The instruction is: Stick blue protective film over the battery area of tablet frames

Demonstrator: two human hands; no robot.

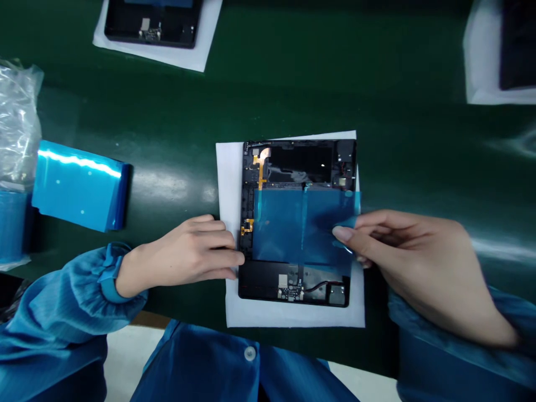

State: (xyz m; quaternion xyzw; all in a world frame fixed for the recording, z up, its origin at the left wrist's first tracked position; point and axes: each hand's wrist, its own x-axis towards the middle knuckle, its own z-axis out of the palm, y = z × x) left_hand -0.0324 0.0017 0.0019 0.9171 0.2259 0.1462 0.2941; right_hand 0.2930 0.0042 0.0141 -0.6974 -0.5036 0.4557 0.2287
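Dark green tabletop (293, 106) spread beneath our hands, with a white sheet (229, 184) on it under an open tablet housing (259, 276). That housing lay between our hands. Our left hand (188, 251) was at its left edge, fingers bent and fairly close together, the index fingertip touching the frame; we could not tell whether the thumb gripped. Our right hand (419, 262) pinched the right edge of a translucent blue film (278, 223) between thumb and fingers. The film covered the housing's middle and reached past its right side. To the left we had a stack of blue films (75, 187), near a clear plastic bag (17, 123). Another open housing (171, 30) sat far left.
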